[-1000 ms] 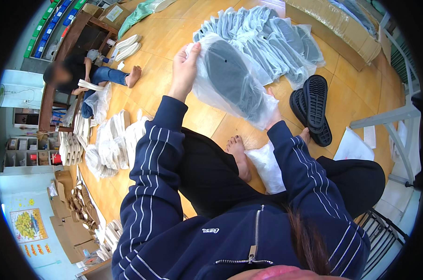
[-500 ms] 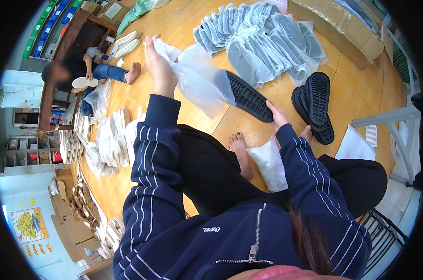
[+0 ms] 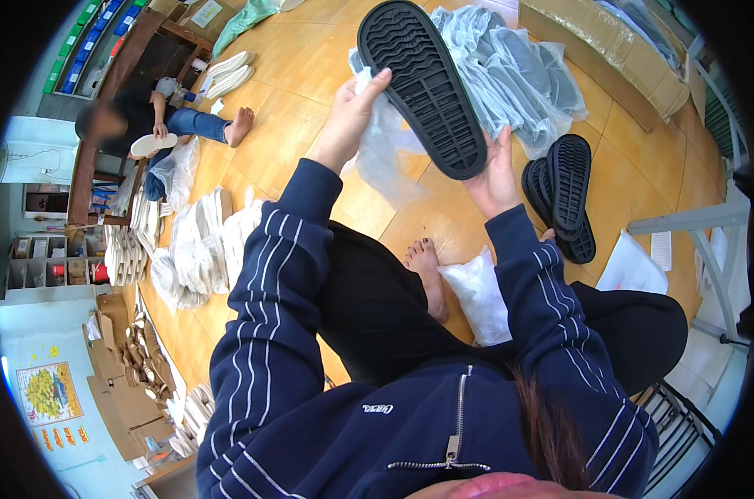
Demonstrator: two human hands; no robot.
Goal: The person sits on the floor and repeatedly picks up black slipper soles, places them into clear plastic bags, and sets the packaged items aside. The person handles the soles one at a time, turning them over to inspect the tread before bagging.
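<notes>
A black ridged shoe sole [image 3: 431,91] is held up at a slant, tread side showing, its toe end at the upper left. My right hand [image 3: 495,176] grips its lower, heel end from beneath, with some fingers hidden behind it. Beside the sole's left edge, my left hand [image 3: 349,116] is closed on a clear plastic bag [image 3: 383,158], which hangs down behind the sole. The left thumb lies against the sole's edge. Several more black soles [image 3: 570,187] lie stacked on the floor to the right of my right hand.
Bagged dark soles [image 3: 518,75] spread across the floor ahead, near a long cardboard box [image 3: 601,58]. A white plastic bundle [image 3: 479,295] lies between my legs. Bagged pale soles [image 3: 202,245] sit to the left. Another person [image 3: 156,125] holds a pale sole at far left.
The sole has come up and away from the plastic bag that covered its toe end, and now shows its full tread. My left hand has moved right and down, beside the sole.
</notes>
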